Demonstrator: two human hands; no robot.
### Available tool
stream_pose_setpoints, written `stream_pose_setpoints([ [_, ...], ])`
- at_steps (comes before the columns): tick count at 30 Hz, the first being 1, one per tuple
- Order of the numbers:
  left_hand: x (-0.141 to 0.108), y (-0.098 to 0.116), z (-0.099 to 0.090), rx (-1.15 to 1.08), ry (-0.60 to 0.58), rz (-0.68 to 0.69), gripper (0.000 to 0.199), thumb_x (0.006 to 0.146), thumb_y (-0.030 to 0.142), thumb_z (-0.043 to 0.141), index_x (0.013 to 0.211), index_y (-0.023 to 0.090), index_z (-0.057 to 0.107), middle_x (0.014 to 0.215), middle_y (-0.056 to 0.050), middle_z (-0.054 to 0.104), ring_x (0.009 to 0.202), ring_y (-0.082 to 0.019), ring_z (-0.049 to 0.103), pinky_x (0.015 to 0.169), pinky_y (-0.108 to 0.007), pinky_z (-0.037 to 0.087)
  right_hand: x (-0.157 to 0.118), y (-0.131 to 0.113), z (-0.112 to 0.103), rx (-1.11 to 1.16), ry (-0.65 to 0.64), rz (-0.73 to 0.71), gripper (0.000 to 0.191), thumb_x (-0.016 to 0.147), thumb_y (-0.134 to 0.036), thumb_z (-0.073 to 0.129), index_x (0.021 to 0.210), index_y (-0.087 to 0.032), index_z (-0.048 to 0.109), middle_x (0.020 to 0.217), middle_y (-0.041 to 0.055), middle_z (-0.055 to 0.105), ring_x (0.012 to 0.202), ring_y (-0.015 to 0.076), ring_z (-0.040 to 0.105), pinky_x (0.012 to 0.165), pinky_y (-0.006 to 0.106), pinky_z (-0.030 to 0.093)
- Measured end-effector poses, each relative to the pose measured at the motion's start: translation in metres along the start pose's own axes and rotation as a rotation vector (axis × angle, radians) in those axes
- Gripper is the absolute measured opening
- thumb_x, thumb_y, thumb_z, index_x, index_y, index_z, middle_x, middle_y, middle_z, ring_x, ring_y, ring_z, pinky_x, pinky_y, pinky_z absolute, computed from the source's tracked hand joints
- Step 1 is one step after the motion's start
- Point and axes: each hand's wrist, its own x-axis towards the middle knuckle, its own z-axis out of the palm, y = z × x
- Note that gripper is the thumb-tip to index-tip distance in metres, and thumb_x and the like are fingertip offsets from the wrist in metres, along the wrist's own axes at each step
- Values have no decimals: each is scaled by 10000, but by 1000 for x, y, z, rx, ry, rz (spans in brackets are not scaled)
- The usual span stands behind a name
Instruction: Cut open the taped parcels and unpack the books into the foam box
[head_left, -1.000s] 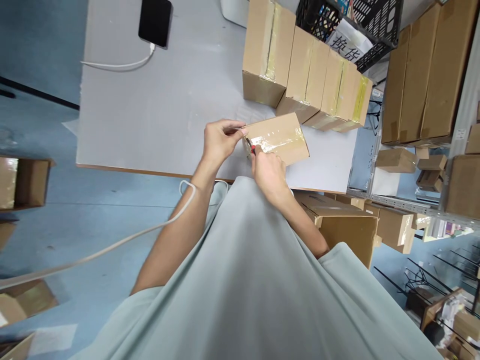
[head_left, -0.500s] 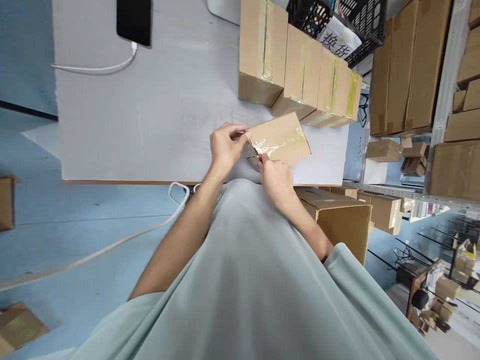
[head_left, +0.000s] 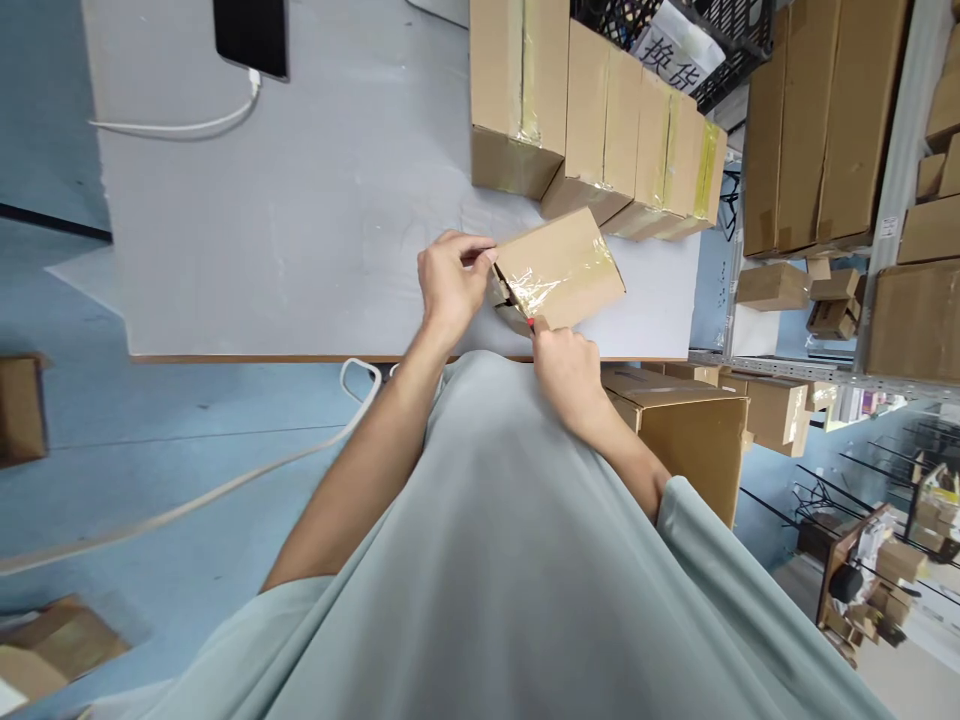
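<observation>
A small taped cardboard box (head_left: 566,268) sits at an angle on the grey-white table in front of me. My left hand (head_left: 455,282) pinches the box's upper left corner between thumb and fingers. Along the left end a dark gap shows at the edge, beside shiny clear tape. My right hand (head_left: 566,365) is closed around a small red tool (head_left: 532,324), most of it hidden in the fist; it looks like a cutter, held at the box's lower left corner.
Taped cardboard boxes (head_left: 517,75) stand in a row behind. A black crate (head_left: 731,45) with a paper sign is at the back right. A phone (head_left: 251,38) with a white cable lies at the far left. A large open carton (head_left: 690,440) stands below the table's right edge.
My right hand has moved a little right and down with the red tool, away from the box's left end. The gap there looks wider. My left hand keeps its pinch on the corner.
</observation>
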Motion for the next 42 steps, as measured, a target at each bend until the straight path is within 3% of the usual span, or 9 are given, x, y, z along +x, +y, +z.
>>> stream_pose_setpoints([
  [9, -2, -4, 13, -27, 18, -42, 397, 873, 317, 963, 1244, 261, 833, 1288, -75, 799, 1069, -249, 823, 1023, -391, 699, 4, 22, -7, 44, -17, -90, 397, 1218, -193, 442, 1487, -155, 731, 1327, 227, 845, 1241, 311, 823, 1040, 391, 634],
  [16, -6, -5, 14, -21, 66, -47, 324, 921, 344, 932, 1213, 252, 826, 1285, -79, 783, 1092, -261, 825, 1056, -408, 689, 12, 30, -6, 51, -33, -161, 417, 1205, -170, 454, 1480, -175, 767, 1410, 213, 825, 1305, 314, 796, 1080, 388, 606],
  [20, -12, 1, 16, 0, 86, -54, 280, 981, 363, 863, 1230, 242, 821, 1315, -91, 788, 1100, -250, 826, 1054, -383, 675, -8, 47, 5, 70, -36, -170, 408, 1202, -170, 462, 1451, -185, 785, 1332, 195, 854, 1235, 318, 819, 1032, 378, 599],
  [23, -20, 6, 18, 24, 101, -60, 315, 1009, 408, 828, 1276, 242, 815, 1337, -99, 796, 1124, -248, 823, 1046, -363, 664, -13, 87, 15, 213, 99, -162, 419, 1238, -342, 469, 1560, -242, 718, 1270, 148, 873, 1160, 332, 830, 999, 382, 591],
  [27, -28, 13, 24, 50, 145, -56, 349, 1044, 486, 778, 1302, 252, 807, 1360, -108, 809, 1146, -248, 823, 1028, -362, 670, 34, 153, 34, 429, 511, 63, 529, 1261, -389, 304, 1593, -180, 658, 1350, 210, 829, 1166, 319, 810, 989, 377, 574],
  [30, -27, 14, 28, 48, 184, -49, 402, 1074, 545, 731, 1322, 234, 796, 1377, -133, 824, 1199, -255, 818, 1028, -368, 677, 75, 178, 50, 564, 531, 131, 492, 1251, -376, 335, 1408, -134, 733, 1219, 205, 843, 1090, 287, 808, 943, 332, 559],
  [33, -20, 10, 25, 44, 210, -39, 423, 1097, 563, 685, 1330, 226, 789, 1356, -139, 841, 1247, -260, 815, 1053, -377, 677, 82, 173, 63, 648, 481, 106, 440, 1242, -386, 393, 1339, -144, 748, 1170, 182, 855, 1060, 281, 804, 927, 308, 543],
  [38, -8, 20, 13, 147, 228, 48, 311, 1092, 425, 666, 1330, 275, 801, 1414, -129, 815, 1371, -316, 761, 1251, -531, 595, 49, 141, 83, 701, 455, 94, 405, 1237, -392, 407, 1310, -172, 739, 1251, 186, 850, 1110, 289, 793, 948, 304, 536],
  [42, -16, 57, 36, 271, 27, 289, 260, 1105, 411, 667, 1312, 330, 802, 1571, -84, 740, 1596, -351, 593, 1399, -612, 437, 38, 136, 91, 740, 387, 113, 403, 1241, -407, 394, 1274, -191, 733, 1230, 160, 856, 1090, 276, 793, 947, 298, 541],
])
